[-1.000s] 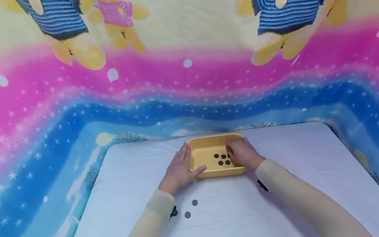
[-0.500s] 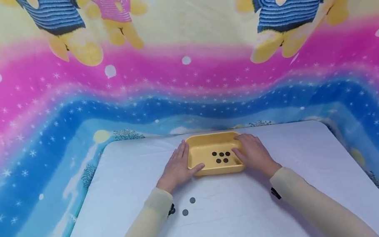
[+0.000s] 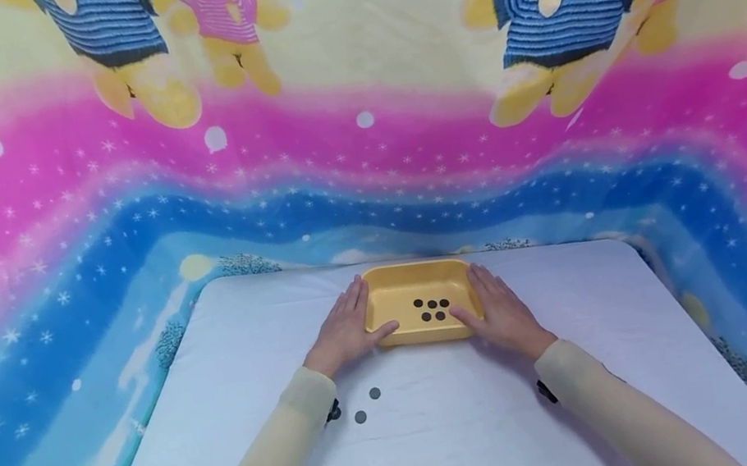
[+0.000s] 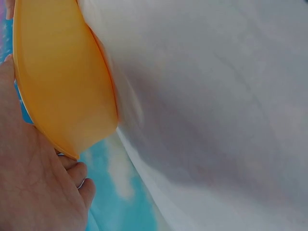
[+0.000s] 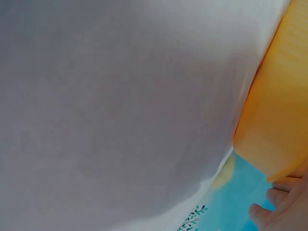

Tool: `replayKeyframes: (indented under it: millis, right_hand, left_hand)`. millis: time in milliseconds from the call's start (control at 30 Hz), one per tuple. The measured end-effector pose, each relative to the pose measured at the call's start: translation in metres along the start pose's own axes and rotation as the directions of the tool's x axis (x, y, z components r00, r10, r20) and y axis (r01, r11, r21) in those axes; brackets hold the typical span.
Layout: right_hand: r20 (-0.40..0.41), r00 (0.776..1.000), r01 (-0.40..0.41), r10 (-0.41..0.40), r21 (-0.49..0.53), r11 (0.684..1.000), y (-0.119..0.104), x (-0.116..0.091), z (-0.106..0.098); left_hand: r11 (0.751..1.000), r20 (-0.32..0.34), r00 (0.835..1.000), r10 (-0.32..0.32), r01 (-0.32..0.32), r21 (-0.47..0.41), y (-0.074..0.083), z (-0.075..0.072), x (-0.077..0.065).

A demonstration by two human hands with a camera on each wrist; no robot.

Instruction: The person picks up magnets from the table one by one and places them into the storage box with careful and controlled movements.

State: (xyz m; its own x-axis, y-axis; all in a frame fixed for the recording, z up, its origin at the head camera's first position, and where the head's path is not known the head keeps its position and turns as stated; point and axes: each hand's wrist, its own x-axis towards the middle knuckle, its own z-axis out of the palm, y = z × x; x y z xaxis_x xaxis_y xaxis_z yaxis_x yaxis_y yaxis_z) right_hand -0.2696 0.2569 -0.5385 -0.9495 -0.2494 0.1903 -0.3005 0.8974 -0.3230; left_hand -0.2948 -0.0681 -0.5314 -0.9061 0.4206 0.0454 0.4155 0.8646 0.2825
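A shallow yellow tray stands near the far edge of the table, with several small dark flat discs lying on its floor. Along the tray's left side lies my left hand, fingers straight and thumb over the front left rim. My right hand rests against the right side, its fingers stretched along the rim and its thumb reaching over the front right corner. In the left wrist view, fingertips show beyond the end of the tray's rim. The right wrist view shows the tray's outer wall beside the right hand.
Two loose dark discs lie on the white-covered table, in front of the tray and to its left. Another dark round shape is partly hidden by my left wrist. A patterned cloth rises right behind the table.
My right hand has come out of the tray, where it was curled beside the discs, and moved to the tray's right side with straightened fingers. The left hand keeps its place.
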Motion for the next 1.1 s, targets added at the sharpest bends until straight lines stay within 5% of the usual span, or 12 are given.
replayKeyframes:
  millis: [567,833,1100]
  right_hand:
    - [0.046,0.999,-0.018,0.018,-0.005,1.000,0.002,-0.004,0.005]
    - [0.054,0.999,-0.004,0.005,-0.015,1.000,0.001,-0.002,0.004]
    - [0.058,0.998,-0.012,0.013,-0.014,1.000,0.004,-0.002,0.005]
  left_hand:
    - [0.999,-0.008,1.000,-0.012,0.011,-0.046,-0.004,0.000,0.001]
    - [0.991,-0.036,0.997,-0.068,0.064,-0.120,-0.014,-0.012,-0.014]
    - [0.992,-0.014,0.997,-0.077,0.076,-0.103,-0.026,-0.018,-0.035]
